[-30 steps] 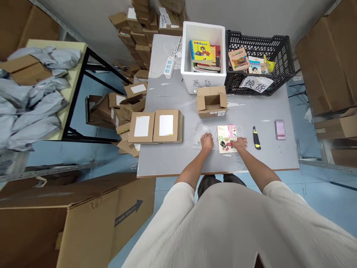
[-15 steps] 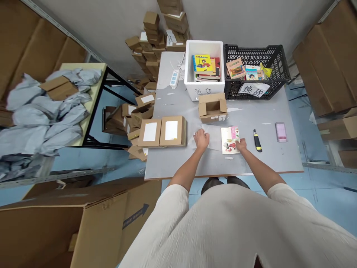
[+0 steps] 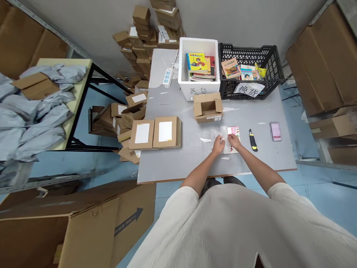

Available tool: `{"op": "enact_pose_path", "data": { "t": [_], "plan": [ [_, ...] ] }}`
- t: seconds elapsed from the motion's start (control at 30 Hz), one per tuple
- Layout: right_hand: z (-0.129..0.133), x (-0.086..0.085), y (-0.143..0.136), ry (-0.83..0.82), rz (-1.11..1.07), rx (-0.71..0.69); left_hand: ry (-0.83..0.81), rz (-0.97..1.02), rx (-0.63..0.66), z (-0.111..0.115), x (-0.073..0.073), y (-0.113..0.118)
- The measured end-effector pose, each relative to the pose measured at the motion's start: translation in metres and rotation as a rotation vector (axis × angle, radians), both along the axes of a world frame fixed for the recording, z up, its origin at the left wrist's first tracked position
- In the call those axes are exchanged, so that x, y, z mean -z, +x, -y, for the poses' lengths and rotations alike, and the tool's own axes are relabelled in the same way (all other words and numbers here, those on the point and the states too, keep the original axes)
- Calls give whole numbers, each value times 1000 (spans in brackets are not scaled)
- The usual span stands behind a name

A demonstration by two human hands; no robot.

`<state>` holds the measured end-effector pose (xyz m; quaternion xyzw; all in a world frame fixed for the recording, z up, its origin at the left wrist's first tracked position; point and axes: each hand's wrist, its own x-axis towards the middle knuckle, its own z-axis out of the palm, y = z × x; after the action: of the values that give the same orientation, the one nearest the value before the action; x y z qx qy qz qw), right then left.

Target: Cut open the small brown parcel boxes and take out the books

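Observation:
A small book (image 3: 233, 131) with a pink and white cover lies on the grey table. A thin translucent wrapping sheet (image 3: 223, 131) is folded over its left part. My left hand (image 3: 218, 145) is at the book's left edge, fingers closed on the sheet. My right hand (image 3: 234, 141) lies over the middle of the book, its fingertips pinched at the sheet's edge. The fingertips of both hands are close together. Just behind them stands an open cardboard box (image 3: 208, 118), and to the right lies a black and yellow box cutter (image 3: 253, 140).
Two cardboard boxes with white labels (image 3: 165, 131) sit at the table's left. At the back stand a white foam bin (image 3: 199, 87) and a black crate (image 3: 251, 93), both holding books. A pink-screened device (image 3: 276, 131) lies right. A large carton (image 3: 92, 227) is at lower left.
My left hand has moved right, bringing the sheet's left side over the book. My right hand has shifted from the book's right edge onto its middle. The view has turned slightly.

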<state>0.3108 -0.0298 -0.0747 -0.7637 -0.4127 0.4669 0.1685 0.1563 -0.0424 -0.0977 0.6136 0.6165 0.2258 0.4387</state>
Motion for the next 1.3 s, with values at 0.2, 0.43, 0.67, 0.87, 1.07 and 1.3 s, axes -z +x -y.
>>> {"op": "enact_pose_path", "data": {
  "t": [0.2,0.43,0.67,0.87,1.07,1.3],
  "plan": [
    [1,8,-21,21,80,-75,-106,-64,-120,-5,12,-4],
    [-4,21,-58,80,255,-362,25,-386,-14,8,-10,-53],
    [3,28,-91,110,416,-660,-160,-486,-185,13,-8,-86],
    [10,30,-103,132,472,-828,-78,-441,-38,20,-1,-95],
    [7,23,-103,158,475,-973,157,-447,325,18,-18,-105],
    [0,-3,-78,498,385,-956,129,-444,393,-6,-38,-105]
  ]
}}
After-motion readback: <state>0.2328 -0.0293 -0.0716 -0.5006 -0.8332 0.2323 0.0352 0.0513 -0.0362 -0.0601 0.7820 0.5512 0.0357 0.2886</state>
